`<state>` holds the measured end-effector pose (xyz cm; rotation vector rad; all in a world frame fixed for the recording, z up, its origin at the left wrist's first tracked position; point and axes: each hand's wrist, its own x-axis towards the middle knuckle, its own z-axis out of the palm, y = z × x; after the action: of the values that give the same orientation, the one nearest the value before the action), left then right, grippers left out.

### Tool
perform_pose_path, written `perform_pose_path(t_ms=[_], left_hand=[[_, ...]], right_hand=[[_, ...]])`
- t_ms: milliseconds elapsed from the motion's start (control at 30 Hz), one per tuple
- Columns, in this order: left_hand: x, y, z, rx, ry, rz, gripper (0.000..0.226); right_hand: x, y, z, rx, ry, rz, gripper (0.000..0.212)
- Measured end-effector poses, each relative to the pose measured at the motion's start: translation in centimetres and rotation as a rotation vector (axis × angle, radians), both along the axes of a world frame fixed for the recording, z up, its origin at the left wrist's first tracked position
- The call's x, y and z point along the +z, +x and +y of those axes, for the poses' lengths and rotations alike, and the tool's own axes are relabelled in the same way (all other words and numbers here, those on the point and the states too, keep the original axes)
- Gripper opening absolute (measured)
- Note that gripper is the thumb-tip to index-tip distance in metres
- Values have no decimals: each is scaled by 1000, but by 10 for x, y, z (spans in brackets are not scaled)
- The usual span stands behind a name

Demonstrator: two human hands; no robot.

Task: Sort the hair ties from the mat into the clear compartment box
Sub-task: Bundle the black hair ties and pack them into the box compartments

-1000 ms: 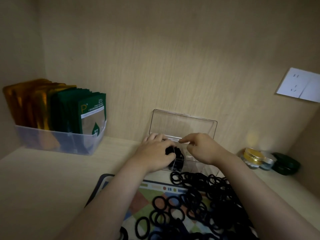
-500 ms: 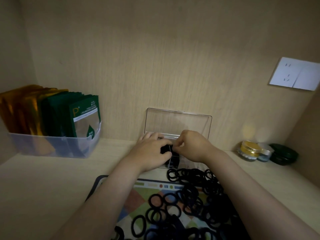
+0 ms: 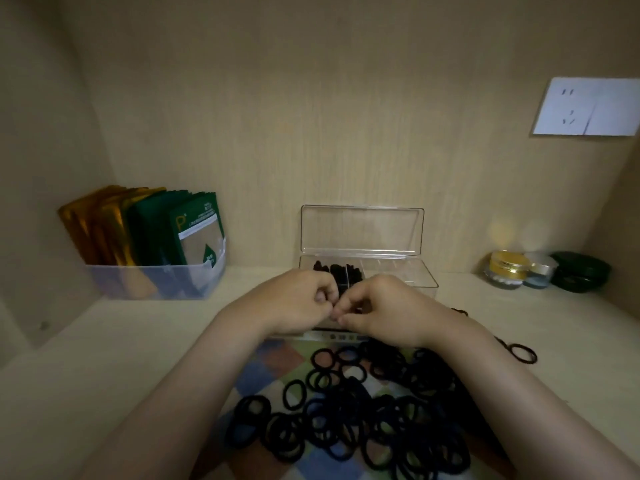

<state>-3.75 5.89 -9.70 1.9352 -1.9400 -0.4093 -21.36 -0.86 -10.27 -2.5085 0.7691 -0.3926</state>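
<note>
The clear compartment box (image 3: 420, 277) stands at the back of the shelf with its lid (image 3: 362, 230) upright. Black hair ties (image 3: 337, 270) fill its left compartments; the right ones look bare. My left hand (image 3: 294, 303) and my right hand (image 3: 384, 311) are curled just in front of the box, fingertips touching each other. I see no tie between the fingers. A big pile of black hair ties (image 3: 363, 414) lies on the patterned mat (image 3: 273, 362) under my forearms. One or two ties (image 3: 523, 353) lie off the mat at the right.
A translucent bin (image 3: 156, 284) with green and gold sachets (image 3: 194, 230) stands at the left. Small jars (image 3: 509, 268) and a dark green case (image 3: 580, 271) sit at the right. A white socket (image 3: 585, 105) is on the back wall. Cabinet walls close in both sides.
Both hands have pulled back from the box's left compartments toward me and their fingertips have met. The ties they pressed on stay in the box.
</note>
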Motion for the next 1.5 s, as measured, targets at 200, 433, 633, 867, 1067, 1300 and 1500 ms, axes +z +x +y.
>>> perform_pose_path(t_ms=[200,433,633,867,1067,1300,1500], left_hand=[[-10,22,64,41,231,40,23],[-24,40,112,16,246,-30,27],[-32,34,117,16,133,-44,16],[-24,35,118,63,123,178,9],[-25,37,125,28,199,32,23],[-28,37,126,77,169,-52,12],[-24,36,126,131,129,65,13]], right_hand=[[-8,17,31,158,18,58,12],[-22,37,53,245,-161,225,22],[-27,41,55,243,-188,191,3],[-11,28,56,317,310,31,19],[-17,36,74,369,-13,300,29],[-21,40,80,391,-69,279,14],[-15,33,64,305,90,91,12]])
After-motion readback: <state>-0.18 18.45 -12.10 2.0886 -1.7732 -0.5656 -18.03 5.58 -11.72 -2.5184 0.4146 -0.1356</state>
